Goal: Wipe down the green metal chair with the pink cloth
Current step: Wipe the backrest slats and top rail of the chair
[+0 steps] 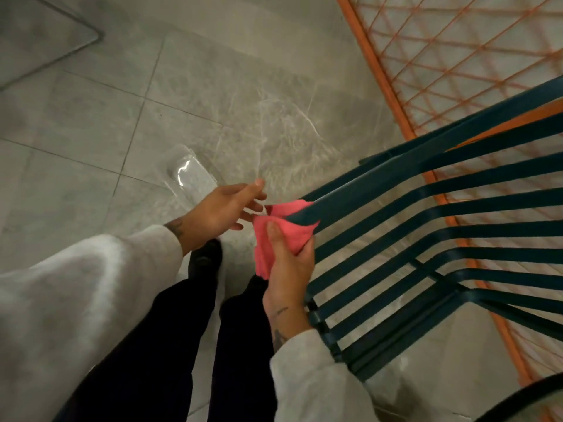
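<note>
- The green metal chair (350, 204) stands on a grey marble-tile floor (213, 86). Its flat slats fan away from a broad outer rail, and the rail's end points toward the person.
- The pink cloth (285, 231) is bunched at that rail end. It is tucked under and around the corner, so pink shows both above and below the green edge.
- The right hand (288, 271) holds the cloth just beside the rail end. Its grip is closed on the fabric — thumb pressed flat on the near face, fingers curled round the far side, against the chair's next slat down. A tail of cloth hangs below the palm.
- The left hand (224, 208) is on the side of the cloth away from the chair. Its grip is spread, fingers straight and thumb lifted apart. The fingertips reach the cloth's loose corner — whether they touch it I cannot tell.
- Both arms wear pale grey sleeves (76, 284). Black trousers and a black shoe (204, 254) show near the rail end, on the person's side of the chair.
- Beyond the chair, an orange wire-mesh frame (386, 86) lies close against it.
- A clear plastic piece (190, 175) sits on the floor, well apart from the chair, past the left hand.
</note>
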The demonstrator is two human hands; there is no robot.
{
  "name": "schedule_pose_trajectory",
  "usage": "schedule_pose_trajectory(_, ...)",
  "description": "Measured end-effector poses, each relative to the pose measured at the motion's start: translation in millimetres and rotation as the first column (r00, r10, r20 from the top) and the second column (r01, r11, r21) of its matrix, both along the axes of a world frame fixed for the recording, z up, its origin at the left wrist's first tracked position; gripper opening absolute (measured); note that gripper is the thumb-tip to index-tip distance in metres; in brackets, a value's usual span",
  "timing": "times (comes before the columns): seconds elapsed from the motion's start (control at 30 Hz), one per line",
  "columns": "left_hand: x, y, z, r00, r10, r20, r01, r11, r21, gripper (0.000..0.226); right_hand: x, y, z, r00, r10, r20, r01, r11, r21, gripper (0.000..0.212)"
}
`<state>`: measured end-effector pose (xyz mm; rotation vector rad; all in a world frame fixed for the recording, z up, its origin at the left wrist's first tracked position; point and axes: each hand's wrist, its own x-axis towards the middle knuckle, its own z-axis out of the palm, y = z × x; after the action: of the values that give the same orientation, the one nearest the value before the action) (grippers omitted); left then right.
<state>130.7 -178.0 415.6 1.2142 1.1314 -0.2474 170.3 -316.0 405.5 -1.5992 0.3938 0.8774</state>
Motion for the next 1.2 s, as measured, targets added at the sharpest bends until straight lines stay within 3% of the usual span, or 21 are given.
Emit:
schedule_pose_trajectory(0.13, -10, -8, -14, 0.983, -0.178, 0.055, 0.175, 0.984, 0.043, 0.042, -20, 5, -27, 0.975, 0.105, 0.196, -0.088, 0.992, -0.095, 0.059)
schedule_pose_trajectory(0.27, -16, -21, -31, 0.946, -0.322, -0.027, 0.322, 0.936, 0.144, 0.035, -9, -4, -65, 0.853, 0.429, 0.297, -0.342, 0.890, -0.303, 0.046)
schedule_pose_trajectory(0.33, -16, -21, -41, 0.954, -0.297, -0.045, 0.300, 0.946, 0.118, 0.038, -3, -6, -91, 0.758, 0.591, 0.275, -0.444, 0.777, -0.445, 0.044)
schedule_pose_trajectory(0.43, -14, -19, -51, 0.966, -0.256, -0.025, 0.257, 0.965, 0.050, 0.042, 9, -1, -117, 0.506, 0.850, 0.148, -0.516, 0.435, -0.737, 0.039)
schedule_pose_trajectory(0.5, -12, -14, -55, 0.967, -0.253, -0.015, 0.254, 0.967, 0.024, 0.044, 20, 4, -122, 0.411, 0.907, 0.087, -0.555, 0.325, -0.766, 0.035)
schedule_pose_trajectory(0.6, -8, -8, -54, 0.975, -0.223, 0.010, 0.223, 0.975, -0.010, 0.043, 28, 1, -110, 0.484, 0.874, 0.042, -0.610, 0.372, -0.700, 0.044)
schedule_pose_trajectory(0.67, -6, -8, -52, 0.981, -0.195, 0.025, 0.196, 0.980, -0.024, 0.037, 24, 2, -94, 0.482, 0.873, 0.070, -0.650, 0.410, -0.640, 0.036)
schedule_pose_trajectory(0.77, -3, -9, -52, 0.989, -0.143, 0.043, 0.144, 0.989, -0.020, 0.036, 18, -4, -57, 0.652, 0.747, 0.134, -0.607, 0.619, -0.499, 0.027)
schedule_pose_trajectory(0.83, -3, -10, -50, 0.993, -0.107, 0.057, 0.108, 0.994, -0.011, 0.037, 16, -12, -32, 0.775, 0.617, 0.140, -0.538, 0.759, -0.367, 0.034)
schedule_pose_trajectory(0.97, 5, -9, -40, 0.987, -0.130, 0.097, 0.128, 0.992, 0.018, 0.042, 23, -23, -2, 0.942, 0.310, 0.129, -0.300, 0.950, -0.090, 0.046)
schedule_pose_trajectory(1.07, 26, -7, -22, 0.973, -0.171, 0.155, 0.166, 0.985, 0.045, 0.044, 46, -16, 12, 0.983, 0.153, 0.098, -0.149, 0.988, -0.045, 0.055)
schedule_pose_trajectory(1.2, 59, -7, 1, 0.945, -0.219, 0.244, 0.230, 0.973, -0.017, 0.026, 98, -5, 24, 0.995, 0.068, 0.069, -0.060, 0.992, -0.109, 0.046)
